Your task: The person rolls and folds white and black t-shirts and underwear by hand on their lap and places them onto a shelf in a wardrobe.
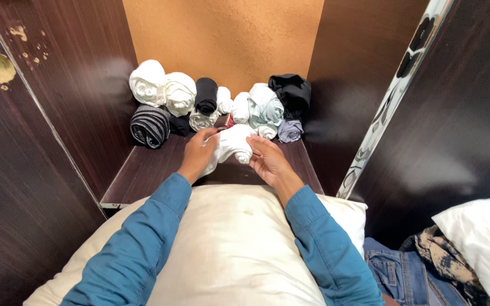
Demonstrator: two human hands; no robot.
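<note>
Two hands are meeting over a dark wooden shelf (148, 170) inside a wardrobe, both working on one white rolled garment (232, 143). The left hand (198, 154) is curling around the roll's left end, fingers bent over the cloth and thumb pressing from the near side, so it is gripping the fabric rather than lying flat. The right hand (269, 160) is sitting at the roll's right end, palm turned up and inward, fingers loosely cupped and touching the tip of the bundle; whether it is truly clasping the cloth or only steadying it cannot be told. Both forearms are wearing teal sleeves (143, 243) and are passing above a cream pillow (233, 243).

The white roll is lying at the front of the shelf, just ahead of a row of other rolled clothes. Behind it are sitting a striped dark roll (150, 126) at the left, two white rolls (163, 86), a black roll (206, 95), a pale green roll (265, 105), a black bundle (291, 90) and a small lavender roll (290, 131). Blue denim (398, 272) is showing at the lower right, beside a second white pillow (483, 238).
</note>
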